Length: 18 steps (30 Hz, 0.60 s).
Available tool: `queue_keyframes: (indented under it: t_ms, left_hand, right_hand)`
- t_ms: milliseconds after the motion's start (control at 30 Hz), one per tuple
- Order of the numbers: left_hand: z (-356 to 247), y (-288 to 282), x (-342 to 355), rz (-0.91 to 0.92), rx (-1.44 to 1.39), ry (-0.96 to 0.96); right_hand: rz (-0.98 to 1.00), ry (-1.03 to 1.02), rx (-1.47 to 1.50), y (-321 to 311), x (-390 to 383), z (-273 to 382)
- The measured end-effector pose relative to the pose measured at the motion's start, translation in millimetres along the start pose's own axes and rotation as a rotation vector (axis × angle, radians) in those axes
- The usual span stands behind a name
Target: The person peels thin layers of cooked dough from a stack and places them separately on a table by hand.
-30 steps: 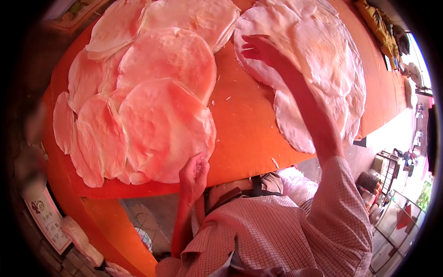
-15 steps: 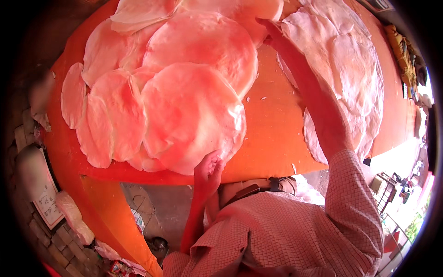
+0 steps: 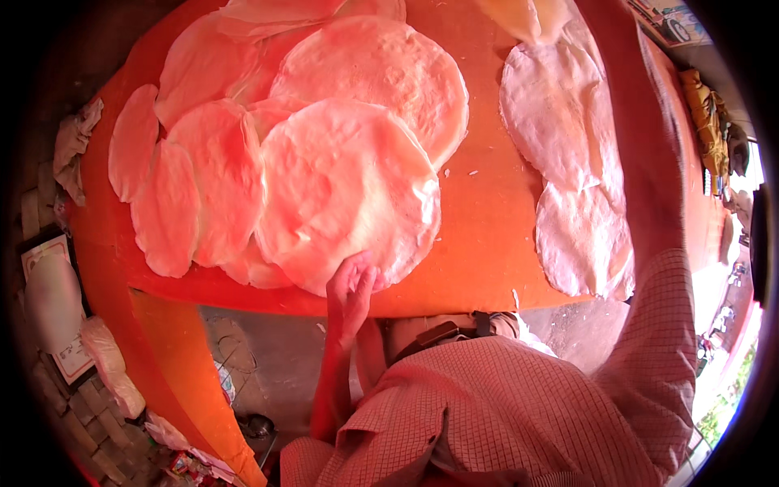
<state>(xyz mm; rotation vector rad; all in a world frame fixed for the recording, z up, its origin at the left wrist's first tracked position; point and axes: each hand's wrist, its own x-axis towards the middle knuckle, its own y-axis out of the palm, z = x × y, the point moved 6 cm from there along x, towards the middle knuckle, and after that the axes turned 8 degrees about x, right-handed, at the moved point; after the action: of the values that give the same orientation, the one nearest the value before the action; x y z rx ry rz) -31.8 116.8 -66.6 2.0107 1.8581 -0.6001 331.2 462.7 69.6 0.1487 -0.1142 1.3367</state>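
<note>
Large, thin round sheets, pale and wavy like rolled dough, overlap on an orange cloth-covered table. My left hand [image 3: 353, 284] rests at the near rim of the front sheet [image 3: 349, 187], fingers loosely curled and thumb apart; no grip on the rim shows. My right arm [image 3: 649, 146] reaches far forward along the right side. Its hand lies beyond the top edge of the picture, so what it touches is hidden. Beside that arm lie whitish sheets [image 3: 556, 114], partly covered by it. A yellowish sheet [image 3: 523, 16] overlaps their far end.
The orange table cloth [image 3: 487, 235] shows between the two groups of sheets, with small white scraps on it. On the left, a framed sign [image 3: 73, 361] and a wrapped white bundle [image 3: 112, 369] stand by a brick floor. Yellow-brown packets [image 3: 704, 114] sit at the far right.
My right arm has swung right and farther forward, its hand leaving view. A yellowish sheet now shows at the top, and the arm hides more of the whitish sheets. My left hand stays near the same rim.
</note>
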Motion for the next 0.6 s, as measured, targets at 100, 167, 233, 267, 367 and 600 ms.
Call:
queue_keyframes:
  t_ms: [100,167,233,267,367,600]
  left_hand:
    - [-2,14,19,0.059,-0.159,-0.071]
    - [-2,25,34,0.143,-0.321,-0.092]
    - [2,40,49,0.269,-0.532,-0.123]
    - [-1,46,55,0.314,-0.65,-0.13]
    - [-23,61,59,0.423,-0.978,-0.071]
    - [-13,20,37,0.147,-0.735,0.281]
  right_hand:
    - [0.087,-0.006,0.084,6,-19,38]
    - [0.133,-0.009,0.13,11,-34,58]
    - [0.158,0.001,0.146,7,-51,69]
    - [0.164,0.008,0.147,1,-60,72]
    - [0.157,0.044,0.125,-22,-88,74]
    - [0.321,0.445,-0.422,-48,-188,-63]
